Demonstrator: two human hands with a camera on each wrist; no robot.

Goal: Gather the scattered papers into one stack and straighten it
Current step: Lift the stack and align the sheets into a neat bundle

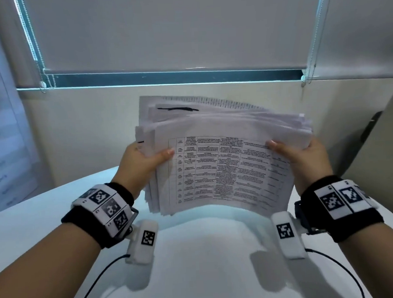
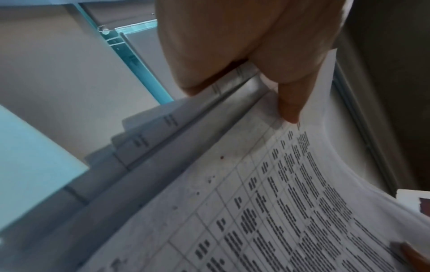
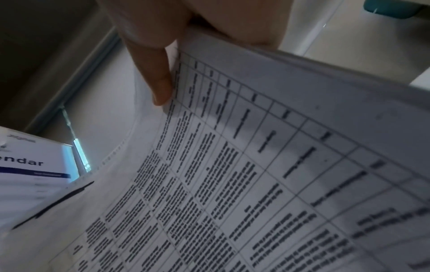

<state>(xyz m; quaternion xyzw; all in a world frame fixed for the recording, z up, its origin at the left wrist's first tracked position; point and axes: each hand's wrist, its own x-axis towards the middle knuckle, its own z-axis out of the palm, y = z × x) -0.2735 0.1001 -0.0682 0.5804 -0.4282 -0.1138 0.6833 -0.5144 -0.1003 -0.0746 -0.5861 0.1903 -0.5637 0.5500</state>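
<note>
stack: one, thin white printed sheets, edges uneven, bowed, held above the counter
left hand: grips stack's left edge
right hand: grips right edge

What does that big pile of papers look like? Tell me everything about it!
The pile of papers is a thick bunch of white sheets, held up in the air above the white table. The front sheet shows a printed table with gridlines and small dark text. Sheets behind stick out unevenly at the top and left, so the edges are not lined up yet; one bears a thick black mark. The pile bows a little. The left hand grips its left side and the right hand its right, thumbs on the front.
</note>
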